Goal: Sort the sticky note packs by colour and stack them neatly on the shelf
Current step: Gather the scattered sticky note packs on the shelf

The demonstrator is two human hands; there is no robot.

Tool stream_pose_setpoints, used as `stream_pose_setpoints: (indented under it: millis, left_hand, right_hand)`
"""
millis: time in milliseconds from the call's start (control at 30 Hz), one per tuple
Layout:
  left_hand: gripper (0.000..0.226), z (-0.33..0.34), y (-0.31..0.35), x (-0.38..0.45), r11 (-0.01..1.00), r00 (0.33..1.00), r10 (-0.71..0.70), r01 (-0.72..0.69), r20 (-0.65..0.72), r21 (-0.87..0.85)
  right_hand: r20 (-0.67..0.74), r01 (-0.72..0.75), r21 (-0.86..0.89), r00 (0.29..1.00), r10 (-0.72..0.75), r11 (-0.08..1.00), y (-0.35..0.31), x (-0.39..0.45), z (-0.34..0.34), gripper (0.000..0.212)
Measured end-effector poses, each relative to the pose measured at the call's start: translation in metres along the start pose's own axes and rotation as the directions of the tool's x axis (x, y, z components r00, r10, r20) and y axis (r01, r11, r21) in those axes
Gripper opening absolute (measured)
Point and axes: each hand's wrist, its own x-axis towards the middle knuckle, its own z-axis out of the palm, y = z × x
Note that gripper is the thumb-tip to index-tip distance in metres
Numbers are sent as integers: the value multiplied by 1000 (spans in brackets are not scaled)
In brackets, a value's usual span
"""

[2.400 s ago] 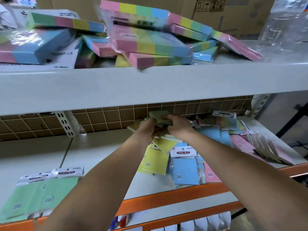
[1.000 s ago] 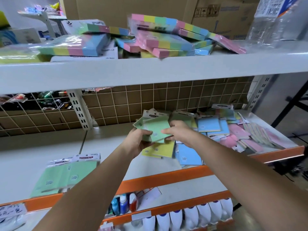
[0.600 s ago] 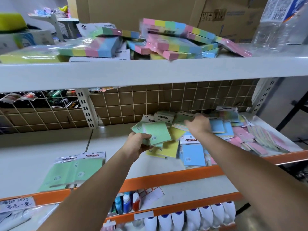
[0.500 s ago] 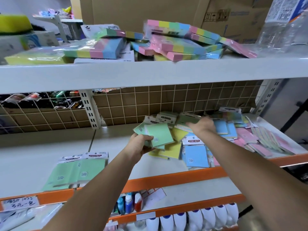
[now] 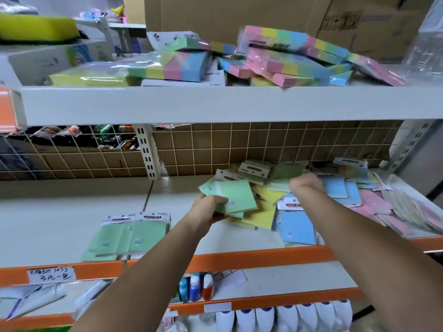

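My left hand [image 5: 208, 208] grips a small bundle of green sticky note packs [image 5: 236, 195] just above the middle shelf [image 5: 60, 221]. My right hand [image 5: 305, 184] reaches into the mixed heap of packs at the shelf's right, its fingers curled down among green packs [image 5: 286, 172]; what they hold is hidden. Yellow packs [image 5: 262, 212], blue packs [image 5: 297, 226] and pink packs [image 5: 381, 207] lie loose in that heap. A sorted stack of green packs [image 5: 127, 237] lies flat at the shelf's front left.
The upper shelf [image 5: 215, 104] overhangs and carries rainbow note blocks [image 5: 285, 61] and cardboard boxes [image 5: 239, 15]. A wire grid [image 5: 72, 154] backs the middle shelf. Below the orange front rail [image 5: 251, 259] stand small bottles [image 5: 195, 287] and white containers [image 5: 282, 317].
My right hand let go of the green bundle and reached back right into the heap. My left hand keeps holding the green packs, drawn slightly left of the heap.
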Motion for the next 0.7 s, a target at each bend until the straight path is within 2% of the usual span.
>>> stream_pose_setpoints:
  millis: [133,333,400,500,600,700]
  left_hand:
    - [39,-13,6,-3,1000,1000,-4,4,8,7]
    - [36,-45,21,-10,999,1000,-11,10,25,42]
    - [37,-59,26,-12,998,1000,-7,5,22,58]
    - [36,-80,32,-15,996,1000,11,-11,3,83]
    - [35,-104,38,-18,993,998,21,-15,-52,115]
    - [28,-131,45,-21,991,991,17,1,-133,130]
  right_hand:
    - [-91,-19,83,996,27,996,-2,-14,-8,36]
    - [-53,-4,232,998,16,973,-14,-43,-10,36]
    - [-10,14,293,1000,-11,956,-20,-60,-5,32]
    - [79,99,388,987,-140,916,-29,-95,12,25]
    - [235,39,555,951,-201,831,-35,-127,34,9]
    - [378,-4,549,893,-244,836,-42,-157,56,7]
